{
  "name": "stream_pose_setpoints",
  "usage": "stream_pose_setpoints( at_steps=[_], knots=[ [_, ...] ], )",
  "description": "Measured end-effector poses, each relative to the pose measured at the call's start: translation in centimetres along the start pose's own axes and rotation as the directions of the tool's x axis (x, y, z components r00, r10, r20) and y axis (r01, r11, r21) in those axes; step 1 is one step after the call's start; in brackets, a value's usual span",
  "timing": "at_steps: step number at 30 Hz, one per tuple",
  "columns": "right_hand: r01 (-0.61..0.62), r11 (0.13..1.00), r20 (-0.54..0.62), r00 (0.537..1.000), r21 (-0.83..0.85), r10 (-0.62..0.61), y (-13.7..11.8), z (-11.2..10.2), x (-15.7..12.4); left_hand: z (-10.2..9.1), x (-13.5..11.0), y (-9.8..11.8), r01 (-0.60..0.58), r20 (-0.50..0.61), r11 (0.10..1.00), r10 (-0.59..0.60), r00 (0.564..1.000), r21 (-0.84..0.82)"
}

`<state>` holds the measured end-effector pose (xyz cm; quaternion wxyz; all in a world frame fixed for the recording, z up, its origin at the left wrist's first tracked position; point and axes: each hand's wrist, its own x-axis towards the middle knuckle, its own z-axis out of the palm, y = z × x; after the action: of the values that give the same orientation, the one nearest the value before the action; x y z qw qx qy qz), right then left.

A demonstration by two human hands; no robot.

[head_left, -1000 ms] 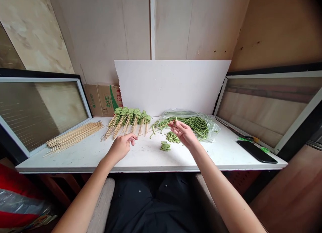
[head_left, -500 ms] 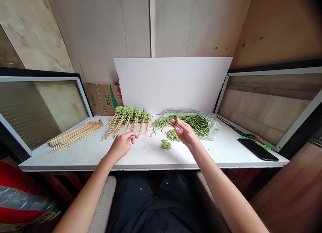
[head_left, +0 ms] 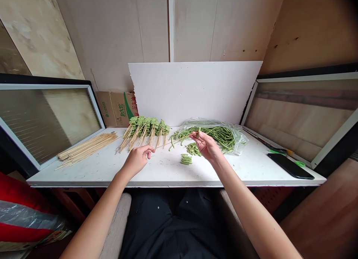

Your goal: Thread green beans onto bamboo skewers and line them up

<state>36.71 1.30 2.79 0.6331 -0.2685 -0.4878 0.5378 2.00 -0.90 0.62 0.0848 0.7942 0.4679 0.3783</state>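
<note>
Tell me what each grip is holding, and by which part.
The left grip holds a skewer near its left end; the right grip pinches a bean piece by its lower part, top end showing.

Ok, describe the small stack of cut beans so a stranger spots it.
On the white table, find the clear bag of long beans at the back. In front of it is a loose pile of cut pieces, and nearer the front sits the small stack. Its pieces lie lined up, unlike the jumbled pile.
</note>
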Motion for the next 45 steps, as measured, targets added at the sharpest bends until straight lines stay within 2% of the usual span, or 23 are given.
stream_pose_setpoints(
  at_steps=[5, 13, 25, 34, 45],
  knots=[
    [-0.005, 0.999, 0.005, 1.000, -0.033, 0.005, -0.3, -0.1, 0.0, -0.2, 0.0, 0.0, -0.001, -0.020, 0.998, 0.002, 1.000, 0.058],
    [-0.015, 0.996, -0.012, 1.000, -0.088, 0.014, -1.6, -0.1, -0.4, -0.7, -0.1, 0.4, -0.107, -0.091, 0.977, 0.125, 0.988, 0.184],
    [0.008, 0.989, 0.039, 0.999, -0.146, -0.002, -1.9, -0.2, -0.6, -1.3, -0.3, 0.8, -0.127, -0.164, 0.937, 0.189, 0.968, 0.327],
    [-0.034, 0.993, 0.067, 0.997, -0.112, 0.041, -1.3, 0.3, -0.7, -1.2, -0.2, 0.4, -0.152, -0.139, 0.927, 0.210, 0.968, 0.344],
    [-0.017, 0.993, 0.108, 0.994, -0.116, 0.030, -1.3, 0.6, -1.0, -1.8, -0.2, 0.4, -0.125, -0.104, 0.962, 0.154, 0.983, 0.243]
  ],
)
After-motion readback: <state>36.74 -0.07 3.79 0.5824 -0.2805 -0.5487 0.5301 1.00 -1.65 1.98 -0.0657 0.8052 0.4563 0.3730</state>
